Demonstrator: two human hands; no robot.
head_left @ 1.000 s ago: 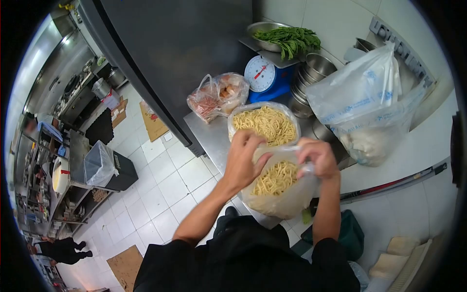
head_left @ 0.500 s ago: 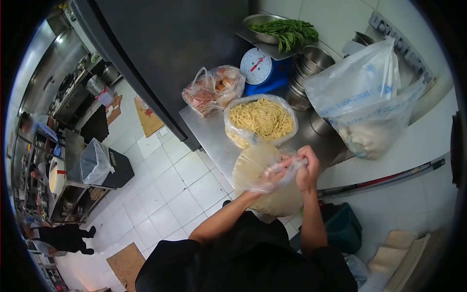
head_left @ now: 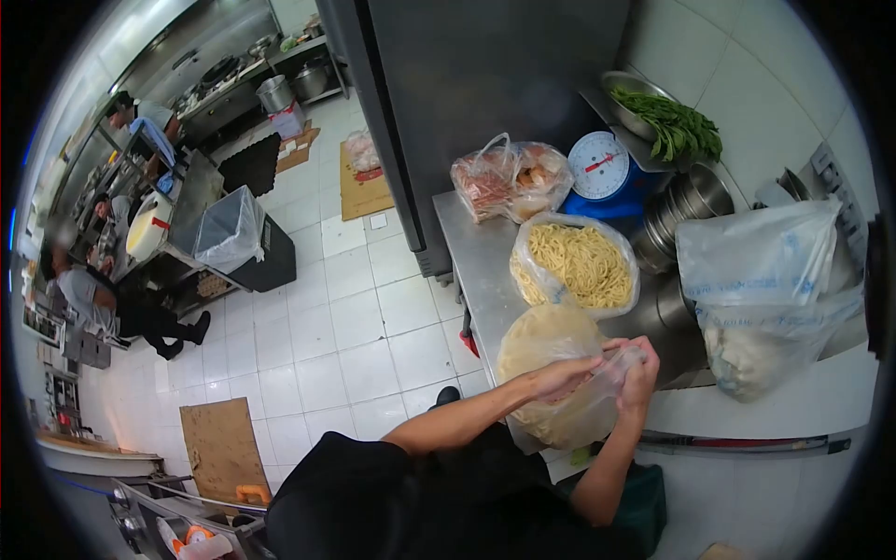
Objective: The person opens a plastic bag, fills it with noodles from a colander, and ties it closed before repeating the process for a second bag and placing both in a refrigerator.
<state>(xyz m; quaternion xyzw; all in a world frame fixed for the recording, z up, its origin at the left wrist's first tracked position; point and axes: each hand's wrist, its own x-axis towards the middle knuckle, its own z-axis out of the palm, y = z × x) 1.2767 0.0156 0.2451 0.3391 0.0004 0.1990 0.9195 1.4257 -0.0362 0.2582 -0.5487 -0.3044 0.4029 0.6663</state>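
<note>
Both of my hands are on a thin clear plastic bag (head_left: 609, 385) above the front of the steel table. My left hand (head_left: 566, 375) has its fingers closed on the bag's gathered film. To its right, my right hand (head_left: 638, 373) is wrapped around another part of the same film. Beneath and behind the hands lie pale round flat sheets (head_left: 549, 334), like a stack of dough wrappers, seemingly covered by clear plastic. Just beyond them, an open plastic bag of yellow noodles (head_left: 583, 266) rests on the table.
Bags of reddish and brown food (head_left: 509, 177) lie at the table's far left. Behind are a blue dial scale (head_left: 598, 166), leafy greens (head_left: 677, 121) in a bowl and stacked metal containers (head_left: 686, 210). A white bag (head_left: 765, 289) stands right. Across the floor, a person (head_left: 103, 303) stands by a counter.
My view has swung left, shifting the table rightward in the picture. My left fingers, spread beneath the film before, are now drawn together near my right hand.
</note>
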